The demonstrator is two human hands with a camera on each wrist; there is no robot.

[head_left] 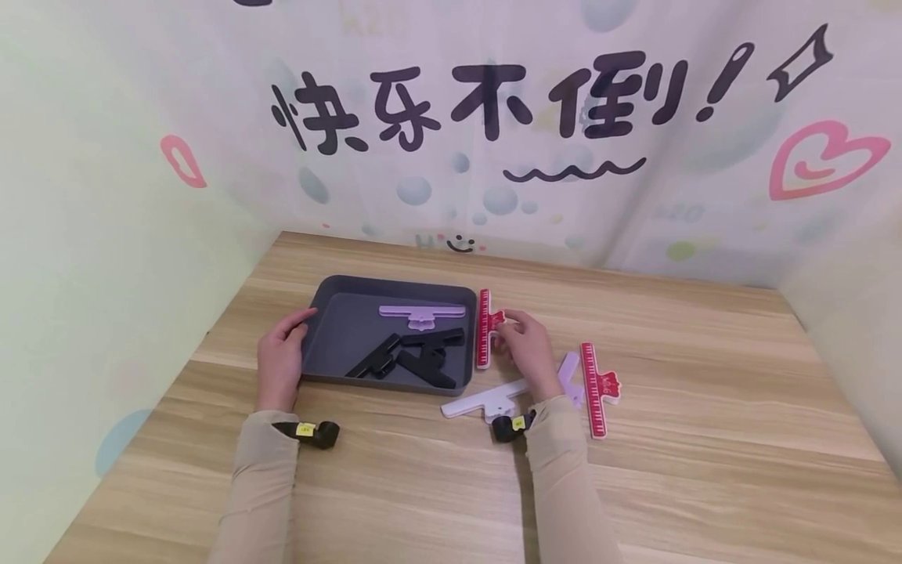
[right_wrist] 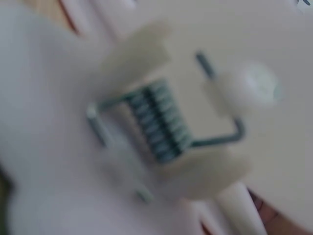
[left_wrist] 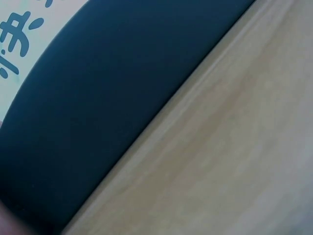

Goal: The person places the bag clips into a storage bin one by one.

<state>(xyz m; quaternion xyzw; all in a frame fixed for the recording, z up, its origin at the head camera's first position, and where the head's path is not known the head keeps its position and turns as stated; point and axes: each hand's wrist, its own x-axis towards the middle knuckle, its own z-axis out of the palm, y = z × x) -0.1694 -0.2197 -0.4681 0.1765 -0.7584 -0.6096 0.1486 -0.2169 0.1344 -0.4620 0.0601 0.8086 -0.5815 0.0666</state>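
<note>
A dark grey tray lies on the table, with a lilac clip and several black clips in it. At its left wall rests my left hand, index finger stretched along the rim; its lower fingers are hidden. My right hand pinches the handle of a red-and-white ruler-edged clip just beyond the tray's right wall. Below that wrist lie a white clip and a lilac clip, partly covered. The right wrist view shows a blurred clip spring up close.
Another red-and-white clip lies on the wooden table, right of my right wrist. A printed white curtain hangs along the table's back edge. In the left wrist view, the tray's outer wall fills much of the frame.
</note>
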